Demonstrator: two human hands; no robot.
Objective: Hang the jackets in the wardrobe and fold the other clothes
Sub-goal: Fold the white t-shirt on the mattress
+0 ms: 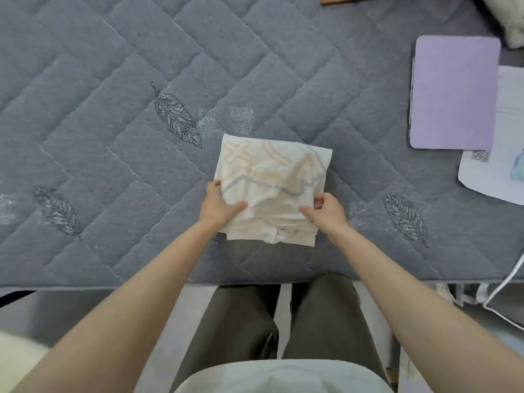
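A grey quilted bedcover (113,137) spans the view. A folded white printed garment (269,165) lies at its centre, towards the near edge. Far right, a lilac tablet case (453,92) partly covers a paper sheet (482,177). The left hand (219,205) grips the garment's left edge, thumb on top. The right hand (327,211) pinches its right edge.

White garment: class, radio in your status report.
Left grip and right grip pinch white garment, one each side. Folded square on grey quilt. Purple case apart, right.

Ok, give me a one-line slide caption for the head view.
Left hand and right hand grip the folded white garment on the grey quilted bed.
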